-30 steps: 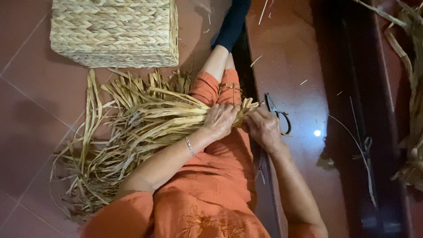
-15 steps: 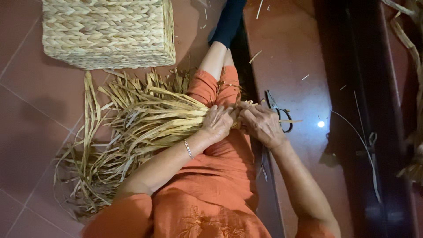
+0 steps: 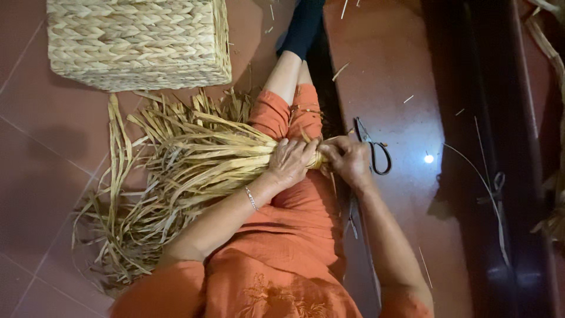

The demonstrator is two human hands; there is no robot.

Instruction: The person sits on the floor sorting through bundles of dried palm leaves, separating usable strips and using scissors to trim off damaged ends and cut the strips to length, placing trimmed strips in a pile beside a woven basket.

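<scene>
A thick bundle of dry straw strips (image 3: 194,168) lies across my lap and fans out to the left over the floor. My left hand (image 3: 291,162) is closed around the gathered end of the bundle over my orange-trousered thigh. My right hand (image 3: 348,160) grips the same gathered end from the right, its fingers touching those of the left hand. A thin bracelet sits on my left wrist.
A woven straw basket (image 3: 138,41) stands at the top left on the red tiled floor (image 3: 35,171). Black scissors (image 3: 374,147) lie on the floor just right of my right hand. Dark wooden furniture (image 3: 500,147) runs along the right, with loose straw stalks (image 3: 553,65) beside it.
Both hands have slid slightly along the gathered end and closed tighter together. The view has shifted a little, so the basket sits higher and further left.
</scene>
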